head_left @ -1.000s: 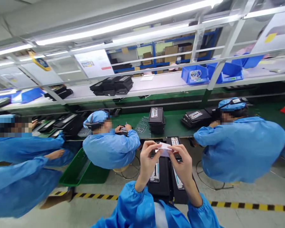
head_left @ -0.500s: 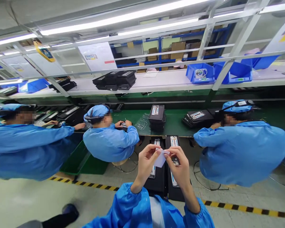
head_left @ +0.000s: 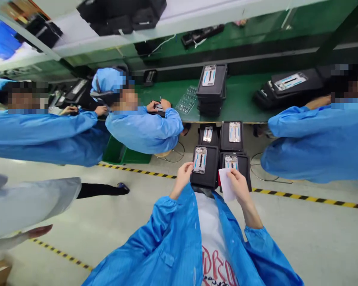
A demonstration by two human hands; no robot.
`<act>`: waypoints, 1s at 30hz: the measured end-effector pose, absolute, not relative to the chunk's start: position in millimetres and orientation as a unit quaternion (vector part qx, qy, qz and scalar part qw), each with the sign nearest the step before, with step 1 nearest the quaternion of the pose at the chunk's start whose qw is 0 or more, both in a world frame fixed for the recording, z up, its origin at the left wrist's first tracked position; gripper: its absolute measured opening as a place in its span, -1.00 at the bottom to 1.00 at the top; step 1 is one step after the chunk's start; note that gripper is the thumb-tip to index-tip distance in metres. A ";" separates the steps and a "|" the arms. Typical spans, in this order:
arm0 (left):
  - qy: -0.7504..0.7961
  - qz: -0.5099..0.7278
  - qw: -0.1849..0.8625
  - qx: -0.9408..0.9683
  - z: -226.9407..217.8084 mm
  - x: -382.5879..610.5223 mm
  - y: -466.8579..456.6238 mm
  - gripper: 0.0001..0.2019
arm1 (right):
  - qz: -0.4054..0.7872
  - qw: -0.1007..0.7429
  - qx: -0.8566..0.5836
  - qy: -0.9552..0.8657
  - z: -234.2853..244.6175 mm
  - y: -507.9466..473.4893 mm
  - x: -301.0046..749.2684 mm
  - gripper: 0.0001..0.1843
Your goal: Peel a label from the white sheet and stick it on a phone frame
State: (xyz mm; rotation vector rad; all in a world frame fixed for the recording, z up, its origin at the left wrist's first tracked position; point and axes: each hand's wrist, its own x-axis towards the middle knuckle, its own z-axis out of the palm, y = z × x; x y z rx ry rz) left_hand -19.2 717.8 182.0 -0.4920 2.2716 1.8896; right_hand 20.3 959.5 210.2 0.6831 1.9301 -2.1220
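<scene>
My left hand (head_left: 183, 174) grips the left edge of a black tray (head_left: 205, 174) that carries a phone frame part (head_left: 200, 160). In my right hand (head_left: 238, 183) is a small white paper slip (head_left: 226, 186), held in front of a second black tray (head_left: 241, 165) with another phone frame part (head_left: 231, 162). Two more black trays (head_left: 223, 137) lie just beyond, stacked below the green bench edge. Blue smock sleeves cover both my arms.
A green workbench (head_left: 241, 101) runs across the far side with a stack of black trays (head_left: 212, 89) and a clear blister tray (head_left: 187, 104). Three seated people in blue smocks work there. A green bin (head_left: 119, 153) sits on the floor. Another person stands at left.
The view has tilted down. My hands dropped and parted: the left let go of the paper slip and took the tray's edge, the right kept the slip.
</scene>
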 end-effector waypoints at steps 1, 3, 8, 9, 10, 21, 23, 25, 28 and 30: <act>0.764 0.615 0.082 -0.178 167.3 -14.4 717.4 -0.74 | -0.716 0.118 0.236 0.646 198.5 955.1 22.5 -0.37; 0.776 0.591 0.086 -0.200 144.3 -5.2 719.7 -0.78 | -0.720 0.158 0.241 0.631 179.3 943.0 25.1 -0.36; 0.795 0.560 0.061 -0.223 121.1 17.2 726.9 -0.86 | -0.724 0.195 0.251 0.612 155.6 918.1 32.7 -0.34; 0.797 0.558 0.055 -0.224 120.3 22.3 727.0 -0.87 | -0.724 0.193 0.254 0.612 154.3 916.6 36.4 -0.32; 0.799 0.555 0.048 -0.224 120.1 27.8 726.6 -0.87 | -0.723 0.189 0.257 0.613 153.9 916.4 41.0 -0.30; 0.810 0.539 0.002 -0.234 123.7 78.8 716.8 -0.75 | -0.693 0.116 0.270 0.658 163.1 923.4 94.6 -0.30; 0.810 0.537 -0.003 -0.236 125.4 82.7 717.1 -0.75 | -0.694 0.102 0.266 0.661 165.4 920.0 99.9 -0.37; 0.809 0.537 -0.009 -0.239 126.7 86.4 717.8 -0.74 | -0.696 0.100 0.262 0.661 167.7 917.2 104.9 -0.41; 0.807 0.537 -0.012 -0.245 126.6 91.4 718.7 -0.74 | -0.698 0.102 0.260 0.660 170.0 914.1 113.6 -0.44; 0.807 0.535 -0.012 -0.249 128.2 92.9 718.4 -0.75 | -0.688 0.096 0.266 0.668 170.5 911.9 120.4 -0.45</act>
